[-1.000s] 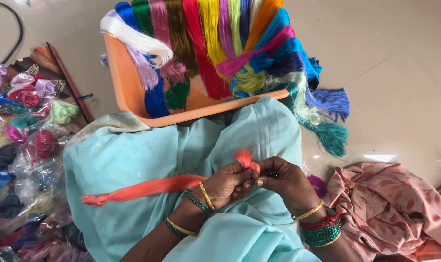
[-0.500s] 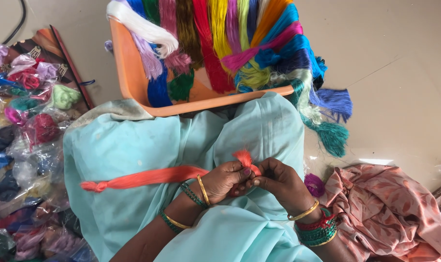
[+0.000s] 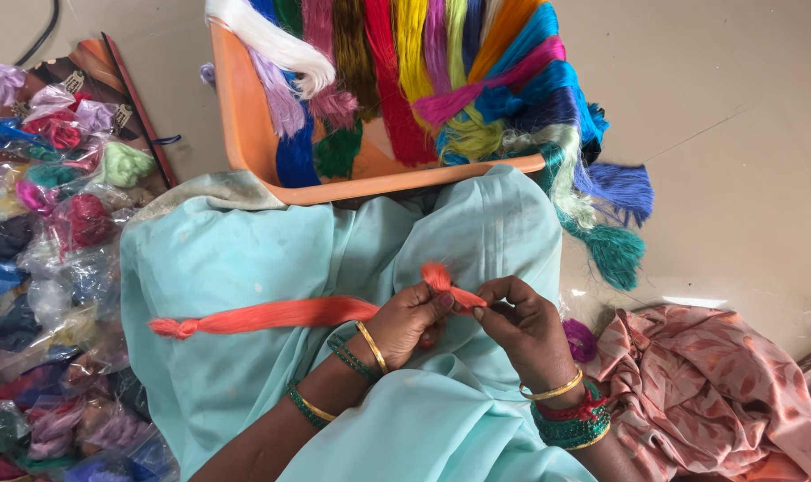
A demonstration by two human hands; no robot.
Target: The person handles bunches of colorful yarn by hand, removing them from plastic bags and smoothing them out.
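A long bundle of coral-orange thread (image 3: 262, 315) lies across my lap, its knotted tail at the left. My left hand (image 3: 408, 319) grips the bundle near its right end. My right hand (image 3: 521, 323) pinches the same thread just beyond it, and a short frayed tuft (image 3: 437, 276) sticks up between the two hands. Both wrists wear bangles, gold and green. My lap is covered in light turquoise cloth (image 3: 245, 259).
An orange plastic tub (image 3: 253, 143) draped with many coloured thread skeins (image 3: 441, 80) stands just beyond my knees. Clear bags of coloured thread (image 3: 48, 268) are heaped at the left. A pink patterned cloth (image 3: 709, 393) lies at the right on the beige floor.
The view has shifted slightly; my hands stay together on the orange thread, with its tuft a little higher between the fingers.
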